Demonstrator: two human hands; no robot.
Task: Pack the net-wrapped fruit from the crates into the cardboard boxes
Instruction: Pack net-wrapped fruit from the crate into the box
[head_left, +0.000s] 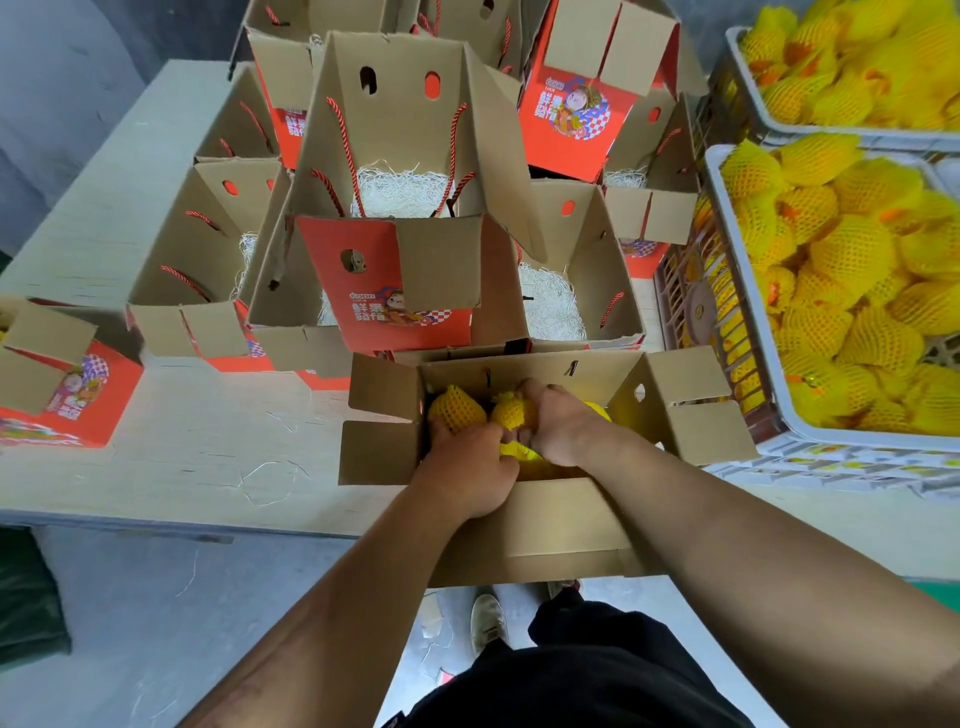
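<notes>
1. Your L hand (470, 467) is down inside the nearest cardboard box (545, 525), fingers curled onto a net-wrapped fruit (517, 452) low in the box; exact grip hidden.
2. Your R hand (558, 423) is in the same box, fingers curled over the middle fruit (511, 410); thumb side not visible.
3. Another wrapped fruit (456, 408) sits at the box's far-L corner, just beside the middle one, untouched.
4. Box stands at the near edge of the table (182, 441), flaps open.
5. Right of it: white crate (748, 291) heaped w/ yellow net-wrapped fruit; second crate (753, 98) behind.
6. Further back: stacked open boxes (405, 156), red print, rope handles, shredded paper (400, 192) inside.
</notes>
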